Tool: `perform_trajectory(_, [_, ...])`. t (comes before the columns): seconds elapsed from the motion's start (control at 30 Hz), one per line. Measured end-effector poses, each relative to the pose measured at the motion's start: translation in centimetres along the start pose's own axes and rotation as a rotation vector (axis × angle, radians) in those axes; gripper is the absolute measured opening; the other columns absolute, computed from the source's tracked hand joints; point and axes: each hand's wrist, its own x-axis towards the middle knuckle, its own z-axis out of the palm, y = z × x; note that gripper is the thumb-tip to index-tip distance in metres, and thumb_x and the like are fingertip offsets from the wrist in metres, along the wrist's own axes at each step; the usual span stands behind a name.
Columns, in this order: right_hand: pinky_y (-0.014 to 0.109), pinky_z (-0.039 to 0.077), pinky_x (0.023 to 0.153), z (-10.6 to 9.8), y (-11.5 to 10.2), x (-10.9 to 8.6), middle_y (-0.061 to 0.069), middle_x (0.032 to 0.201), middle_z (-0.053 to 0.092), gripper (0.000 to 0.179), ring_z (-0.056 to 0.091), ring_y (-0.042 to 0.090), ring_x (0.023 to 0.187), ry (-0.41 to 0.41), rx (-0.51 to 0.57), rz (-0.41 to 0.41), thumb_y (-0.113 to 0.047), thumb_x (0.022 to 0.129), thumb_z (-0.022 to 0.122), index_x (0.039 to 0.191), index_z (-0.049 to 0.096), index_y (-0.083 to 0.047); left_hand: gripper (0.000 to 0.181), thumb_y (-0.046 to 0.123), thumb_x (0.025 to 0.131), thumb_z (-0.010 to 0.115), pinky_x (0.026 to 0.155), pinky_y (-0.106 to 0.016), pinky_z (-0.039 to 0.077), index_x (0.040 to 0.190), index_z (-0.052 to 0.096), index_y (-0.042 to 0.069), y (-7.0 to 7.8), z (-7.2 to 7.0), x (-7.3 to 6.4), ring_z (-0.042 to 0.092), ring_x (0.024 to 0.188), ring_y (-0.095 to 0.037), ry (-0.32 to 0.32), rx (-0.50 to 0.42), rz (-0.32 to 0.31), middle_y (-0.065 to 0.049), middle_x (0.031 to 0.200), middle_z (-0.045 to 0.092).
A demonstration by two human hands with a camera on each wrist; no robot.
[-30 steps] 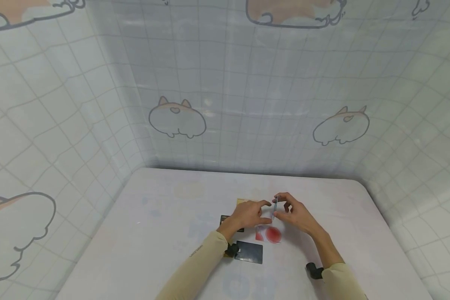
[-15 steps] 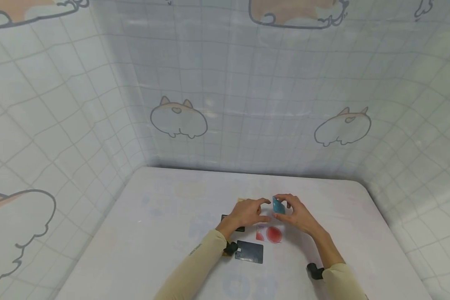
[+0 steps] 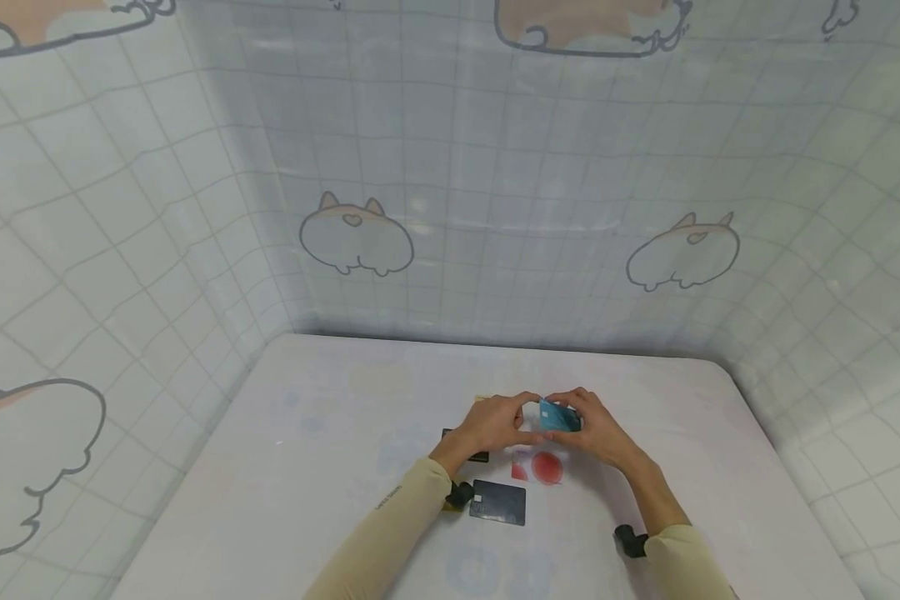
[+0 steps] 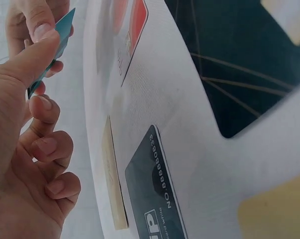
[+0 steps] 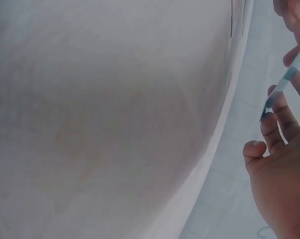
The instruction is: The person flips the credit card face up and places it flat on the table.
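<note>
A teal card [image 3: 557, 415] is held up over the table between both hands, its face tilted toward the head camera. My right hand [image 3: 600, 431] grips its right side between thumb and fingers. At the left end, the thumb and index finger of my left hand [image 3: 493, 423] pinch its edge. In the left wrist view the left thumb lies against the teal card [image 4: 64, 31], while the other left fingers curl loosely below. The right wrist view has the card [image 5: 279, 89] nearly edge-on among the right fingers.
On the white table [image 3: 345, 467] lie a red-and-white card [image 3: 546, 468] and a dark card [image 3: 498, 502] below it. Partly under the left arm are a black card [image 3: 480, 457] and a yellow card [image 3: 453, 507]. A cream card [image 4: 114, 174] lies beyond the black one.
The teal card has turned from edge-on to showing its face, and now lies more level. The left fingers have come onto its left edge. The cards on the table have not moved.
</note>
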Motion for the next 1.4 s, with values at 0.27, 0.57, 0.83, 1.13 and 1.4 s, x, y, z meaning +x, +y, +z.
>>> perform_trajectory(0.27, [0.054, 0.048, 0.094, 0.3, -0.1, -0.5, -0.001, 0.117, 0.055, 0.062, 0.049, 0.026, 0.113, 0.007, -0.116, -0.048, -0.052, 0.078, 0.083, 0.13, 0.065, -0.025, 0.067, 0.064, 0.086, 0.068, 0.057, -0.022, 0.04, 0.144, 0.05, 0.034, 0.0, -0.1, -0.6, 0.049, 0.062, -0.003, 0.021, 0.001, 0.023, 0.015, 0.075, 0.054])
perform_trajectory(0.57, [0.052, 0.047, 0.091, 0.6, -0.6, -0.9, -0.002, 0.115, 0.057, 0.063, 0.05, 0.024, 0.109, 0.031, -0.211, -0.101, -0.051, 0.077, 0.084, 0.13, 0.065, -0.023, 0.059, 0.059, 0.086, 0.072, 0.056, -0.021, 0.04, 0.138, 0.056, 0.035, 0.1, -0.3, -0.9, 0.049, 0.062, -0.003, 0.034, 0.009, 0.046, 0.015, 0.074, 0.053])
perform_trajectory(0.83, [0.053, 0.043, 0.093, 1.0, -0.7, -0.8, -0.002, 0.113, 0.057, 0.062, 0.051, 0.023, 0.109, 0.019, -0.297, -0.098, -0.049, 0.075, 0.087, 0.128, 0.066, -0.025, 0.057, 0.057, 0.085, 0.074, 0.055, -0.021, 0.04, 0.134, 0.061, 0.031, 0.1, -0.3, -1.0, 0.05, 0.064, -0.003, 0.02, 0.028, 0.029, 0.015, 0.075, 0.054])
perform_trajectory(1.13, [0.052, 0.042, 0.09, 1.0, -0.4, -1.1, 0.001, 0.113, 0.059, 0.063, 0.054, 0.025, 0.108, 0.017, -0.365, -0.053, -0.048, 0.074, 0.087, 0.126, 0.067, -0.021, 0.053, 0.052, 0.085, 0.076, 0.059, -0.022, 0.042, 0.131, 0.064, 0.029, 0.1, -0.4, -0.9, 0.052, 0.07, -0.004, -0.019, 0.08, -0.003, 0.014, 0.077, 0.055])
perform_trajectory(1.4, [0.053, 0.043, 0.093, 0.7, -0.3, -1.1, 0.003, 0.114, 0.06, 0.062, 0.054, 0.026, 0.109, -0.014, -0.379, 0.025, -0.048, 0.074, 0.087, 0.126, 0.068, -0.02, 0.053, 0.051, 0.085, 0.077, 0.06, -0.024, 0.042, 0.131, 0.064, 0.028, -0.1, -0.4, -0.9, 0.052, 0.069, -0.005, -0.035, 0.105, -0.018, 0.014, 0.074, 0.055])
